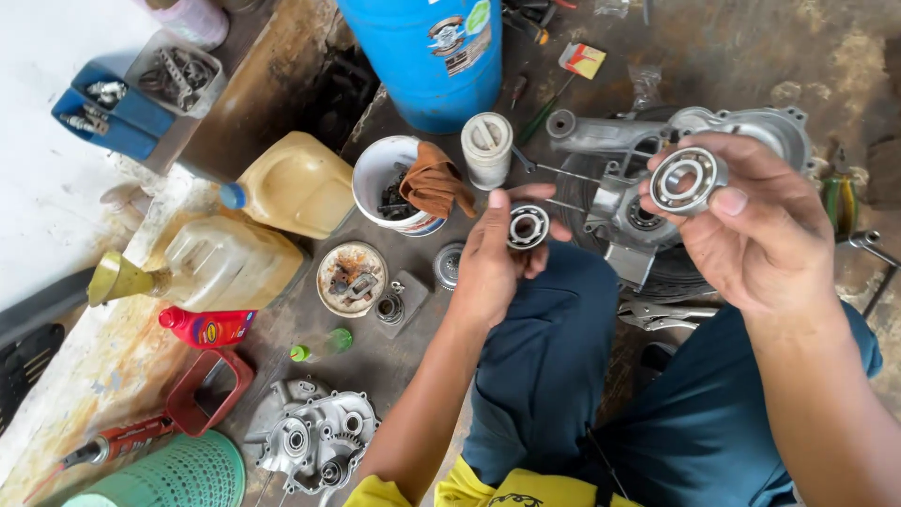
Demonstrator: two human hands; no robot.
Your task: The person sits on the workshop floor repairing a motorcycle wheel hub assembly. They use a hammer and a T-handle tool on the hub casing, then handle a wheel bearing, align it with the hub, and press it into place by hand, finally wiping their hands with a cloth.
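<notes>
Bearings sit one in each hand, raised above the person's knees. The right hand pinches the larger ball bearing by its outer ring, thumb across the rim; the left hand clamps the smaller bearing between fingertips the same way. Both look like solid steel: stiff, dense for their size, probably oily and slippery, so the outer ring seems the safest place to grip. At twelve o'clock from the larger bearing lies a grey engine casing on the dirty floor. At ten o'clock from the smaller bearing stands a white bucket with a brown rag, beyond it a blue drum. Locking pliers lie at four o'clock, just beside the knee. At eight o'clock rests another casing half, well apart.
</notes>
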